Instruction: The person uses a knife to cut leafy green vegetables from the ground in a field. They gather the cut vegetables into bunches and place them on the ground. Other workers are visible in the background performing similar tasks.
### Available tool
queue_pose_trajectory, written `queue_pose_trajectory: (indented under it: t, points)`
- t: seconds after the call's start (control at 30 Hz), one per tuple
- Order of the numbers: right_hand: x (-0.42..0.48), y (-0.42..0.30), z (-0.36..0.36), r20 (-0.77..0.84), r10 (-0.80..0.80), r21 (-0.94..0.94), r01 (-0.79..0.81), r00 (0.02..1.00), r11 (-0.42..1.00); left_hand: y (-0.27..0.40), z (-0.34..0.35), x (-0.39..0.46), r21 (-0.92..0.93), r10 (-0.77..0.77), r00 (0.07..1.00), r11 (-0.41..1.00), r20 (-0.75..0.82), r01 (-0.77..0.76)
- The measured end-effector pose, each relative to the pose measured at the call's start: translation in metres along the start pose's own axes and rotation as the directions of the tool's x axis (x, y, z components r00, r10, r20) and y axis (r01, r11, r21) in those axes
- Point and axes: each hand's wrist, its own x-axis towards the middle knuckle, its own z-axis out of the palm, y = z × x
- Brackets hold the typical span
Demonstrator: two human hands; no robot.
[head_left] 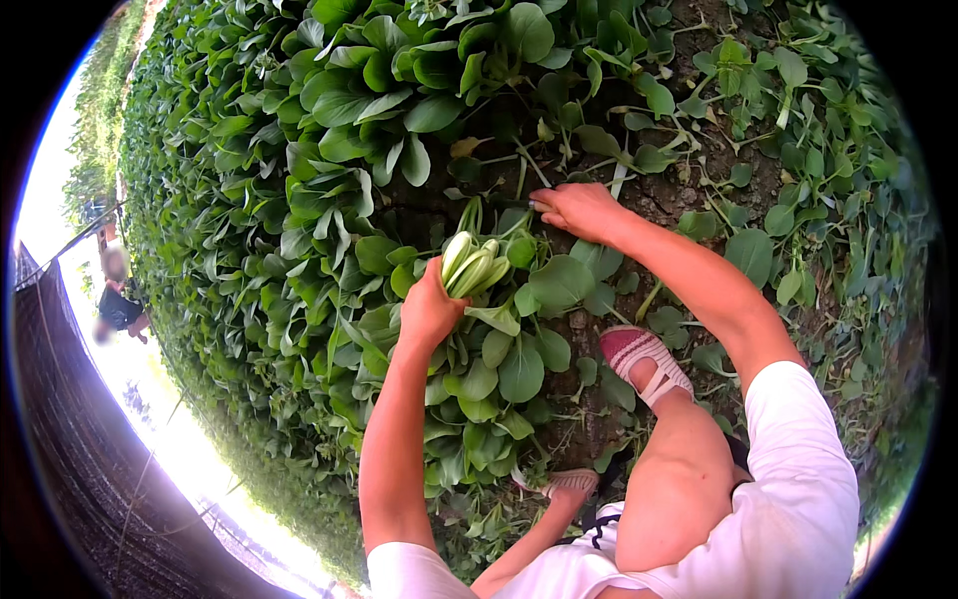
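Observation:
My left hand (432, 303) is closed around a bunch of leafy greens with pale stalks (473, 266), which look like bok choy. The stalk bases point up and away from me, and the broad leaves (522, 367) hang down towards my feet. To the right, my right hand (572, 212) is low over the soil with its fingers bent, beside thin stems and loose leaves. Whether it pinches a stem cannot be made out. Just beyond both hands stand uncut leafy plants (374, 82).
Dense greens (247, 224) fill the left side. Trodden soil (658, 187) with scattered leaves and low weeds (816, 172) lies right. My feet in striped shoes (647, 359) are among the plants. Dark netting (90, 419) runs along the left edge, near people (118, 299) in the distance.

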Motion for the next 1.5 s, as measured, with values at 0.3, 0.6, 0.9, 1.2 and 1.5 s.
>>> queue_pose_trajectory:
  t: [0.3,0.6,0.9,1.2,1.5]
  points:
    - [0.041,-0.040,-0.006,0.340,0.199,0.924,-0.365,0.919,0.109,0.013,0.003,-0.047,0.233,0.379,0.908,0.913,-0.181,-0.334]
    - [-0.015,-0.053,-0.087,-0.198,0.197,0.918,0.111,0.960,0.380,0.038,-0.051,-0.085,-0.605,0.031,0.982,0.784,-0.184,-0.138]
    - [-0.082,-0.082,-0.074,0.061,0.265,0.931,-0.151,0.962,0.332,0.062,-0.100,-0.073,-0.648,0.059,0.998,0.759,-0.011,-0.052]
    - [-0.159,-0.034,-0.023,0.175,0.127,0.065,-0.140,0.976,0.988,0.091,-0.063,-0.118,0.230,-0.084,0.837,0.972,0.540,-0.050]
    - [-0.119,-0.040,0.043,0.157,0.023,0.205,-0.055,0.987,0.977,0.022,0.022,-0.063,0.466,-0.088,0.956,0.883,0.281,-0.056]
